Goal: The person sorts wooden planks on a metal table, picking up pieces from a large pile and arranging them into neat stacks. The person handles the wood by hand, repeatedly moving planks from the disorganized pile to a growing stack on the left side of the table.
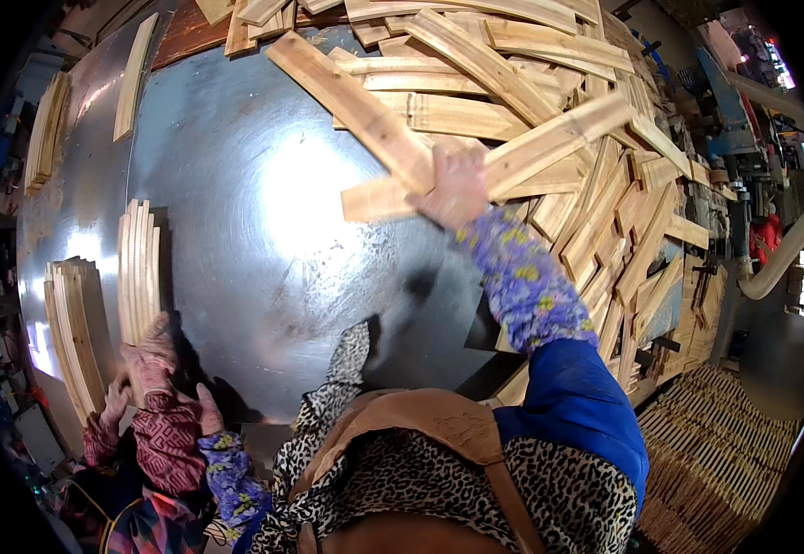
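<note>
Two stacks of boards are standing out along the far left of the frame, one stack (45, 134) leaning in the upper left and another stack (72, 319) in the lower left. A single slat (135, 78) is lying near the top left, and below it a narrow bundle (138, 263) is extending upward from a co-worker's gloved hand (154, 355), which is touching its lower end. The co-worker's patterned red sleeve (169, 448) is showing beneath. Just beside it, at the lower left, the person's left hand (209, 412) is emerging from a purple floral cuff (228, 475); the view is not letting one tell whether it is gripping anything. The shiny metal table (227, 222) is spreading across the middle, reflecting a bright glare, and a leopard-print cloth (350, 353) is lying over its near edge at lower centre. At upper centre a diagonal board (347, 106) is slanting down to the right, ending under the right hand (457, 185), which is appearing slightly blurred and is grasping that lower end. A crossing board (559, 143) is running beneath the same hand, from centre toward the upper right. Beyond, a loose heap of boards (605, 222) is filling the upper right, and slatted wood (720, 452) is lying at the lower right, below a pale hose (794, 249).
</note>
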`<action>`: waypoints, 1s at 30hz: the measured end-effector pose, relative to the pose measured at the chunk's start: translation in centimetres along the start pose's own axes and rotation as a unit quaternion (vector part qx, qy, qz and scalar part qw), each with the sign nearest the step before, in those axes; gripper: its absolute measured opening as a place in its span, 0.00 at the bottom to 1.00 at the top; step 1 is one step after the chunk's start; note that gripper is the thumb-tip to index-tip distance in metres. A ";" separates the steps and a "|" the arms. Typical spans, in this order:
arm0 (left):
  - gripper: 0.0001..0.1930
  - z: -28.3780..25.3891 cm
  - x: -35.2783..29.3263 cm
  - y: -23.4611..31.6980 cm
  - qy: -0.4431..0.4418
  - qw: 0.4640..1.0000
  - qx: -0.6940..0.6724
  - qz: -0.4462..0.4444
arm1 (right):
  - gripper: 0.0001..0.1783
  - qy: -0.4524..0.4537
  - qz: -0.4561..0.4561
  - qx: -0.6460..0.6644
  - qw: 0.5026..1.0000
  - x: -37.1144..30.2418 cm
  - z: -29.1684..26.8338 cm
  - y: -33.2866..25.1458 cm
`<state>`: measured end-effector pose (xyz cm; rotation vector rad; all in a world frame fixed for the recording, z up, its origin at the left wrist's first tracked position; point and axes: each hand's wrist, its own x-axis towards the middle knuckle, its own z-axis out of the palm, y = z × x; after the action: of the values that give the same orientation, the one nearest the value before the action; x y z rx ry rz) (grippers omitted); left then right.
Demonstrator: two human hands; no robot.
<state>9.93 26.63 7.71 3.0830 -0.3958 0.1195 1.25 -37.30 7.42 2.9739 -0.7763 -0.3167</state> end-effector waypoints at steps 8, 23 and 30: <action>0.39 -0.3 -2.4 22.0 -0.217 0.899 -0.381 -0.019 | 0.57 -0.064 -0.067 0.308 0.947 -19.1 5.7 -8.9; 0.45 2.6 3.6 24.0 -0.275 0.928 -0.247 0.044 | 0.57 0.207 0.291 0.413 0.838 -12.9 7.5 -0.8; 0.46 3.2 0.5 31.1 -0.277 0.938 -0.172 0.121 | 0.49 -0.089 -0.052 0.426 0.899 -25.5 6.0 -17.3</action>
<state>2.75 -3.73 5.22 2.6552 -0.7191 -0.7455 -13.42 -9.73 4.50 3.8643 -0.9721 -0.3178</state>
